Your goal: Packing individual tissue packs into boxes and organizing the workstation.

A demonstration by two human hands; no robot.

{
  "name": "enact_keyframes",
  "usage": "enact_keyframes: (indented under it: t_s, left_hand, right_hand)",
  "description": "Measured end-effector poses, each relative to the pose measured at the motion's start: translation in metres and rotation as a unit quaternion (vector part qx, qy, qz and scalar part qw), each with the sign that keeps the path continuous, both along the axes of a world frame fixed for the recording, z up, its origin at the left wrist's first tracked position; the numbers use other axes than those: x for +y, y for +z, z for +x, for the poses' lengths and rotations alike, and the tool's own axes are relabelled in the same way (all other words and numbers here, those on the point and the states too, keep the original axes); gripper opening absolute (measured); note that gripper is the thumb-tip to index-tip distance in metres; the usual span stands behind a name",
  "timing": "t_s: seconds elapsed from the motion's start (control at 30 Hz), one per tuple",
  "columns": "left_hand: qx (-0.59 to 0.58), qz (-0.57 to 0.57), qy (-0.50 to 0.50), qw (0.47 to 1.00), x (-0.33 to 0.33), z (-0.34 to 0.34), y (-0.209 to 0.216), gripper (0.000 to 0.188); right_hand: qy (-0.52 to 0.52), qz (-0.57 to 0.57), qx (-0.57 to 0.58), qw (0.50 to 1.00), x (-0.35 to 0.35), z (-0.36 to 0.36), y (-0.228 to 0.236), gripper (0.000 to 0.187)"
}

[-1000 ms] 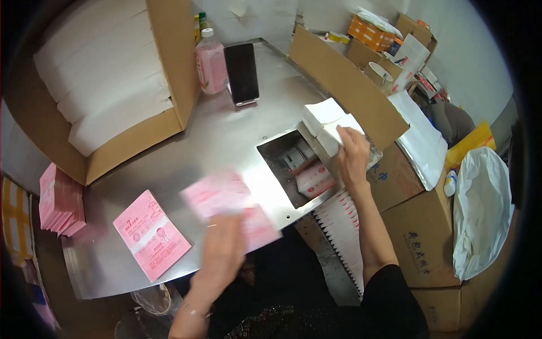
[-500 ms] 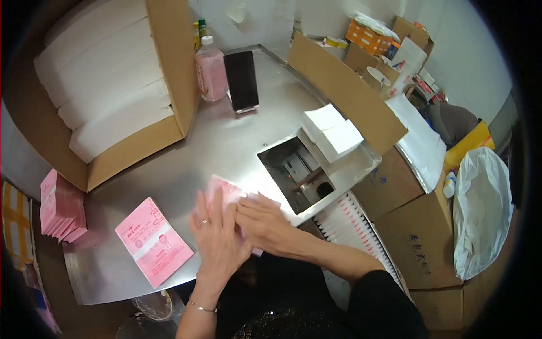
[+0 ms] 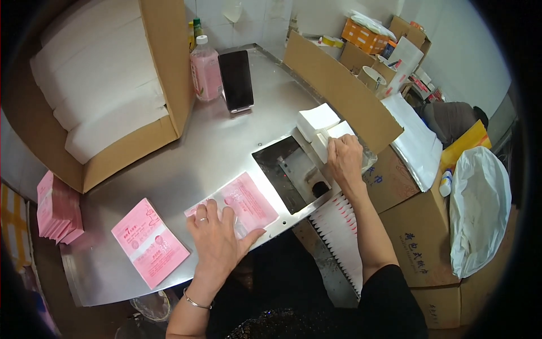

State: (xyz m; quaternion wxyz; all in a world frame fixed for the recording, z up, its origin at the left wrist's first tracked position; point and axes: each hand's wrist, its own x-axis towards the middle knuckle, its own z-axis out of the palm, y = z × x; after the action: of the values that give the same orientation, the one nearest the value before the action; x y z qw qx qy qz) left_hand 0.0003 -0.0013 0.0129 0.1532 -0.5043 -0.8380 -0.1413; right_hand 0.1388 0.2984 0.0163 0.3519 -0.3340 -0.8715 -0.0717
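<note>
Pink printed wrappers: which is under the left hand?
The rightmost pink wrapper, beside the rectangular opening: the left hand rests on it; the middle stack and far-left pile are untouched.

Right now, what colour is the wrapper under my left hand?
The wrapper is mostly pink, clearest in head view.

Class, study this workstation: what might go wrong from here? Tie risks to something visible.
The right hand touches a white tissue stack beside the rectangular opening; tissues could drop in. The left hand rests on a pink printed wrapper near the edge of the steel table; it might slip off.
</note>
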Motion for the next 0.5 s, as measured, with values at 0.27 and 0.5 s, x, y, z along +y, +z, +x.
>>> enact_keyframes:
  t_s: [0.27, 0.5]
  left_hand:
    - [-0.132, -0.035, -0.119, 0.983, -0.004, 0.013, -0.001, 0.042]
    - [-0.135, 0.056, -0.094, 0.985, -0.007, 0.005, 0.002, 0.072]
  right_hand:
    - [0.167, 0.01, 0.057, 0.984, -0.026, -0.002, -0.013, 0.042]
    - [0.43, -0.021, -0.12, 0.894, -0.157, -0.022, -0.037, 0.032]
